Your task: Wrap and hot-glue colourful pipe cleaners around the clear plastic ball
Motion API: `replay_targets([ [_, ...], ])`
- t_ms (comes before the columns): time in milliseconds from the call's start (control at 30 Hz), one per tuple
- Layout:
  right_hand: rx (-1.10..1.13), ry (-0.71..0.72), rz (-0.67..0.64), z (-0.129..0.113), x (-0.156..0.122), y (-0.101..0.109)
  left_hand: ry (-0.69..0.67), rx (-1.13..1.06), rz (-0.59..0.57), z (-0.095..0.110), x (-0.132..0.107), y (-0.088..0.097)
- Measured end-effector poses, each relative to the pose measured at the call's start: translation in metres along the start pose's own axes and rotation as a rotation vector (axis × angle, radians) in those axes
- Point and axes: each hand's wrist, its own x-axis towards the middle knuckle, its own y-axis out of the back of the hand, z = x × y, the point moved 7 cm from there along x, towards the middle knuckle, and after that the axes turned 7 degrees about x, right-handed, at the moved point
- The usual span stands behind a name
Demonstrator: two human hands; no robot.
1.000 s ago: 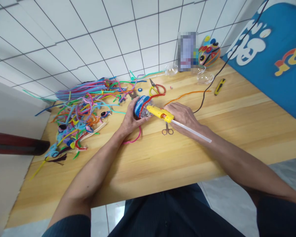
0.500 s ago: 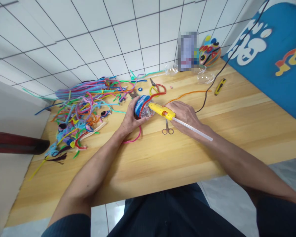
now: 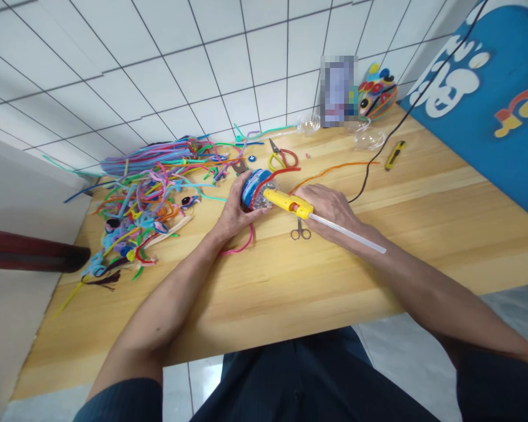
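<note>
One blue-wrapped clear ball, over the desk, sits in the left hand, thumb and fingers curled round its left side. Right hand grips yellow glue gun, nozzle at ball's right side; contact hard to tell. Red pipe cleaner crosses ball, end sticking out right. Right fingers and gun handle mostly hidden by the hand's back. Small scissors below gun, blades partly covered. Pliers behind ball, handles hidden.
</note>
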Motion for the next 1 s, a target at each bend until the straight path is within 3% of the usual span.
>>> replay_targets([
  [167, 0.008, 0.031, -0.045, -0.004, -0.001, -0.004, 0.003, -0.010, 0.001, 0.000, 0.000, 0.000],
  [433, -0.069, 0.006, 0.085, 0.009, 0.000, 0.002, -0.007, -0.001, 0.001, 0.002, 0.000, 0.001],
  [700, -0.076, 0.058, 0.027, 0.000, -0.001, -0.004, -0.001, 0.024, 0.008, 0.002, 0.001, 0.001],
  [1000, -0.100, 0.050, 0.087, 0.007, -0.001, -0.002, -0.030, 0.032, 0.007, 0.006, 0.001, 0.003],
])
